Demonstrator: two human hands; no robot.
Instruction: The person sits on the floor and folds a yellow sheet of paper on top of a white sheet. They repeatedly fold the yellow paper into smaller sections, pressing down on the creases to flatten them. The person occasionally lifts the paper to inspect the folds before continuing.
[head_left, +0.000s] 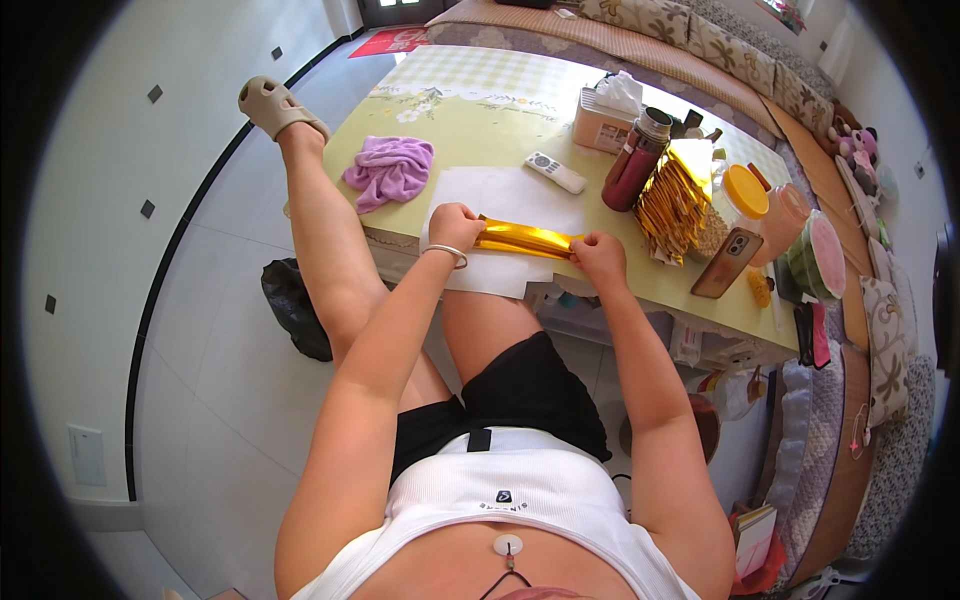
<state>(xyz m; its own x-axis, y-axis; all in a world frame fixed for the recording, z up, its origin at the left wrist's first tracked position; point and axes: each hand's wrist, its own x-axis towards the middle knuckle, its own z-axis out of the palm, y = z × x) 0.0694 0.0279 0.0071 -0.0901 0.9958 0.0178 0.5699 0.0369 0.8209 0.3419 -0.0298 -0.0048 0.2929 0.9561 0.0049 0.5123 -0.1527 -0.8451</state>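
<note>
A shiny gold foil paper strip (527, 239) is stretched between my two hands above the table's near edge. My left hand (455, 228) pinches its left end and my right hand (600, 260) its right end. Below the strip lies a white paper sheet (490, 190), part of it hanging over the edge. To the right of my right hand stands a bundle of folded gold foil papers (668, 212). A dark red thermos (637, 160) stands just behind that bundle. Beyond the strip, a white remote control (556, 172) rests on the tabletop.
A purple cloth (390, 172) lies on the yellow-green table (470, 120) at left. To the right are a phone (727, 263), a yellow-lidded jar (742, 195) and a green container (816, 258). A tissue box (603, 118) stands farther back. My left leg (325, 220) reaches up beside the table.
</note>
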